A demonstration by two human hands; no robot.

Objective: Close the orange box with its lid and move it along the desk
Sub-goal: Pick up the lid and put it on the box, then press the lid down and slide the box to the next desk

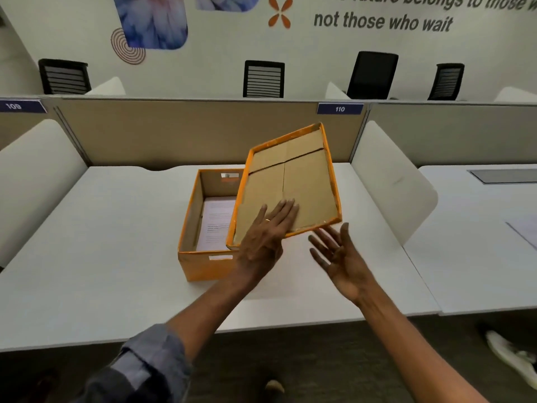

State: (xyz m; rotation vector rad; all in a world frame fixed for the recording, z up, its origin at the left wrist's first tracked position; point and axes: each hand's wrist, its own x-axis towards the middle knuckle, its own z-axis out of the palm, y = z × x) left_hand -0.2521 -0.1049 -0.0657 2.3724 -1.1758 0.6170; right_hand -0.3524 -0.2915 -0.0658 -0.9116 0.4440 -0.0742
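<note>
A white rectangular worktop (101, 242) fills the middle of the view, bounded at the back by a beige fabric partition (174, 132) bearing a small blue label numbered 110 (340, 108). Near the centre of the worktop stands an open orange cardboard box (203, 266), its plain brown inside visible, with a printed white sheet of paper (216, 222) lying flat on its bottom.

The matching orange-rimmed cardboard lid (293, 181) is upside down and tilted, its brown inner face turned towards the camera. Its near left corner overlaps the right side of the box, while the far end rises up and away to the right.

The left hand (268, 231) lies flat on the lid's inner face near the lower edge, fingers straight and close together, pressing rather than gripping. A ring shows on one finger. A rolled grey sleeve (145, 362) covers the left forearm.

The right hand (338, 254) hovers just below the lid's near right corner, palm up and fingers spread apart, holding nothing.

Beyond the partition stand black office chairs (263, 79) against a white wall with printed lettering.
</note>
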